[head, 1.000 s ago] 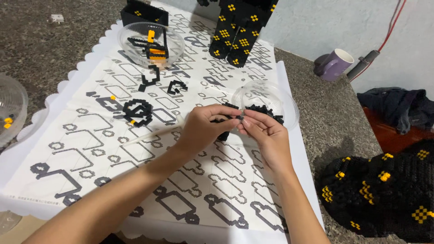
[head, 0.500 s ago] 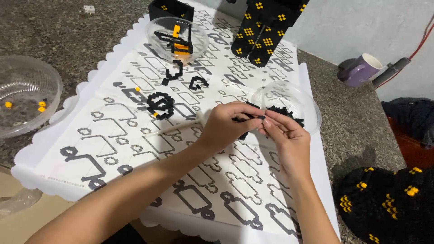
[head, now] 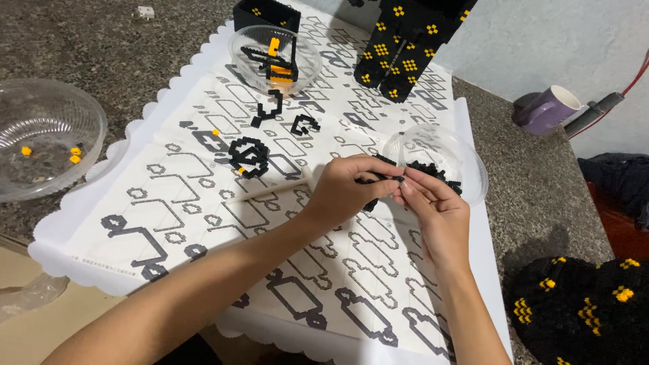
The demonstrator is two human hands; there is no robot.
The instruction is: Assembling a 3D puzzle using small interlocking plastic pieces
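I have both hands meeting over the white paper instruction sheet printed with black outline diagrams (head: 203,223), which covers most of the speckled grey stone counter (head: 81,47); my left hand (head: 345,189) is pinched around a small black assembly of tiny building bricks (head: 380,178), and my right hand (head: 433,209) brings its fingertips (head: 405,186) against the end of that same piece, so both are closed on it, held just above the sheet and just beside the clear plastic bowl of loose black bricks (head: 439,162); whether a separate brick sits between the right fingertips I cannot tell, they hide it.

By my reading this is the pressing-on step, one small brick being seated on the strip; the next move calls for a steady counter-grip from the left and a square push from the right, since a tilted brick would not lock.

Further up the sheet lie a finished black ring-shaped piece with a yellow dot (head: 249,157) and two small black curved pieces (head: 267,108); a second clear bowl with black and orange parts (head: 274,57) stands beyond them, and a tall black model studded with yellow squares (head: 405,47) rises at the far edge; a large clear bowl holding a few yellow bits (head: 40,142) sits off to my left, a purple mug (head: 547,108) to the far right.
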